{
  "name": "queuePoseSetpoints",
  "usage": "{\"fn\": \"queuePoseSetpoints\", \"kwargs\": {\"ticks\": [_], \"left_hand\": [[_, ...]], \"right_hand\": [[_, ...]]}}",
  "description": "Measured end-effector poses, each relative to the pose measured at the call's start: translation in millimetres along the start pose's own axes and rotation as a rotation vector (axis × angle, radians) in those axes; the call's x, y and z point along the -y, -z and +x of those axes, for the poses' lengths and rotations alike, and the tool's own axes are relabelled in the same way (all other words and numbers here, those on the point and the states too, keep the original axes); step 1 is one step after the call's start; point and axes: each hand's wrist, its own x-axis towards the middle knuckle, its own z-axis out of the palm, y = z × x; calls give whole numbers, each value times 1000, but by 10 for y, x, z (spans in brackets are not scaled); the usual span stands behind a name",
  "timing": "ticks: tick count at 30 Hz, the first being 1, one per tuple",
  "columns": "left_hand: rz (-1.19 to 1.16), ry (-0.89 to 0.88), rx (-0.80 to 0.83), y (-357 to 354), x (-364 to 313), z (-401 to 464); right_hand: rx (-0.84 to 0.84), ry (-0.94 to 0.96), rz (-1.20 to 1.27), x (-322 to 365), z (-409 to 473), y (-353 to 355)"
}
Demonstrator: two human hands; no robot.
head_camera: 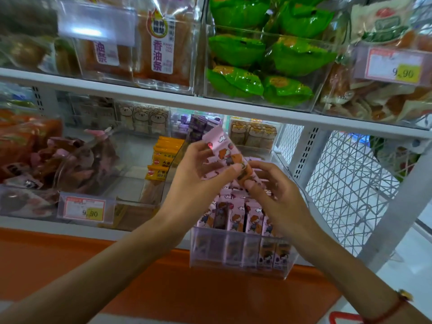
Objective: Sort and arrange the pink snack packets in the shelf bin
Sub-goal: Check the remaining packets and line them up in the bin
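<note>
A person's left hand [198, 169] and right hand [271, 185] met above a clear shelf bin [238, 256], both pinching one pink snack packet [228, 157] held tilted between them. More pink packets [236, 216] stood upright in rows inside the bin below, beside yellow packets [163, 157] and a 9.90 price tag [84, 211].

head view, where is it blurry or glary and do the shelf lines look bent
Head view: the top-left bins are smeared, with white glare on a clear label holder; the green packets are fairly sharp, and the pink packets held by the left hand and right hand read clearly. The shelf edge slopes and bows from wide-angle distortion. Lighting is soft, without hard shadows.
</note>
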Motion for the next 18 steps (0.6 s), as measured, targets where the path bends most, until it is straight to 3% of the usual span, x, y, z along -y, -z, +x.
{"fn": "queuePoseSetpoints", "kwargs": {"ticks": [5, 8, 10, 13, 18], "left_hand": [[132, -180, -13, 57, -32, 54], [197, -260, -145, 81, 12, 111], [235, -268, -160, 88, 46, 173], [358, -216, -73, 78, 130, 276], [705, -232, 126, 107, 176, 413]], "right_hand": [[-27, -6, -126, -134, 57, 27], [-102, -65, -426, -250, 86, 32], [-23, -45, -642, -322, 58, 17], [135, 35, -850, -388, 13, -13], [146, -8, -754, -409, 15, 44]]}}
